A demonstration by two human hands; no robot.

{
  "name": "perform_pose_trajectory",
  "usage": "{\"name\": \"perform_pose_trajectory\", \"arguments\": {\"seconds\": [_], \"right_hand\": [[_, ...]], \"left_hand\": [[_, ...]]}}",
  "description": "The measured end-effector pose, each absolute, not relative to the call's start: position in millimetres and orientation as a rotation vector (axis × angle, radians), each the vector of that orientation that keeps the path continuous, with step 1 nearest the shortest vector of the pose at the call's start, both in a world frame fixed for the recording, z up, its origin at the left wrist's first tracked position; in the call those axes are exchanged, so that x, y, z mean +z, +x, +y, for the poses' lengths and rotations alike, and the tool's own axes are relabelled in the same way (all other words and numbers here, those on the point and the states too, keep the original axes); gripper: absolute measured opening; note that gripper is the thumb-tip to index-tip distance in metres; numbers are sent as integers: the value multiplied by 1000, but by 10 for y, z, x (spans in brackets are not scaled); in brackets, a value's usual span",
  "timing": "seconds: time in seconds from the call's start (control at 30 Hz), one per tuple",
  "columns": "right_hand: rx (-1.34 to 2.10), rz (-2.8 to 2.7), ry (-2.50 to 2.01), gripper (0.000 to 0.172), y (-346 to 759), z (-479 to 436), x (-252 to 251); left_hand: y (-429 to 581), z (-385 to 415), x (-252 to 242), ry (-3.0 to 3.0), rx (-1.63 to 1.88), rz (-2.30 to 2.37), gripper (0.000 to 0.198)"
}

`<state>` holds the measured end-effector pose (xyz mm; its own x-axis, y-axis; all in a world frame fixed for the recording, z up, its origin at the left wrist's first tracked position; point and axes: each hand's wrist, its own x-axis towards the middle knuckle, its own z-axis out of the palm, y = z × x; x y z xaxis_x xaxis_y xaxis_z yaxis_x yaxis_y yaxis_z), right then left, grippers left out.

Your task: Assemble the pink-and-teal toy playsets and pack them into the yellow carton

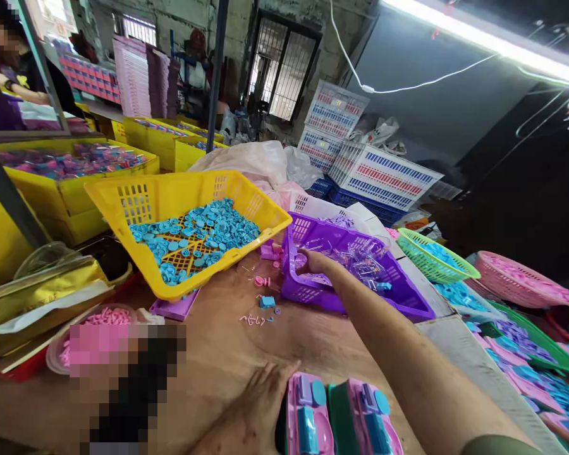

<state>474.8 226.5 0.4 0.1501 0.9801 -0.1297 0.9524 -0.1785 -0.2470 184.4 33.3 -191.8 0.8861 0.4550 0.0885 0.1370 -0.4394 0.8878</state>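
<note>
My right hand (315, 263) is inside the purple basket (360, 303), near its left wall, among clear plastic pieces (367, 262). Its fingertips are partly hidden, so I cannot make out whether they grip anything. My left hand (260, 404) lies on the wooden table with its fingers stretched out, against the left side of a pink toy set (308, 414) with blue and purple parts. A second, similar toy set (374, 417) stands just right of it, with green between the two. Beyond the left hand lie a small blue piece (267, 302) and small pink bits (253, 320).
A yellow basket (171, 289) holding small blue pieces stands at the left. Nearer is a tub of pink pieces (107, 316). Green (455, 272) and pink baskets (526, 284) line the right. White crates (384, 174) stand behind. Another person (42, 82) is at far left.
</note>
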Motion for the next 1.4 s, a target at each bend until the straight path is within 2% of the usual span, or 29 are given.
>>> {"name": "perform_pose_trajectory", "arguments": {"seconds": [0.07,0.2,0.3,0.4,0.47,0.6,0.73,0.87,0.9,1.0,1.07,1.13,1.27,1.4], "right_hand": [[400,-1908,-2301,47,4845,2156,164],[396,-1900,-2148,84,4921,1543,596],[499,-1930,-1946,83,4794,814,824],[582,-1921,-1716,79,4553,123,821],[617,-1901,-1649,79,4386,-211,691],[662,-1975,-1609,93,4130,-536,283],[492,-2141,-1684,64,3948,-629,-68],[361,-2051,-1798,74,3800,-668,-258],[354,-1983,-1819,69,3771,-661,-288],[348,-1751,-1935,40,3705,-601,-346],[354,-1668,-2003,33,3688,-558,-351],[363,-1632,-2033,36,3705,-538,-320],[602,-1695,-2018,60,3815,-567,-211],[709,-1856,-1925,47,3808,-571,-217]], "left_hand": [[1823,314,-1880,2019,463,419,151],[1799,295,-1843,2041,528,363,147],[1806,295,-1844,2008,566,366,154],[1813,307,-1813,1954,603,368,157],[1812,317,-1762,1931,640,336,150],[1816,341,-1676,1883,752,224,126],[1834,358,-1700,1879,760,240,128],[1841,357,-1723,1846,725,248,122],[1842,356,-1719,1834,728,238,123],[1841,343,-1694,1822,727,216,125],[1834,329,-1669,1835,719,238,122],[1821,316,-1638,1846,710,247,123],[1785,297,-1580,1870,690,263,123],[1772,290,-1568,1870,683,312,123]]}}
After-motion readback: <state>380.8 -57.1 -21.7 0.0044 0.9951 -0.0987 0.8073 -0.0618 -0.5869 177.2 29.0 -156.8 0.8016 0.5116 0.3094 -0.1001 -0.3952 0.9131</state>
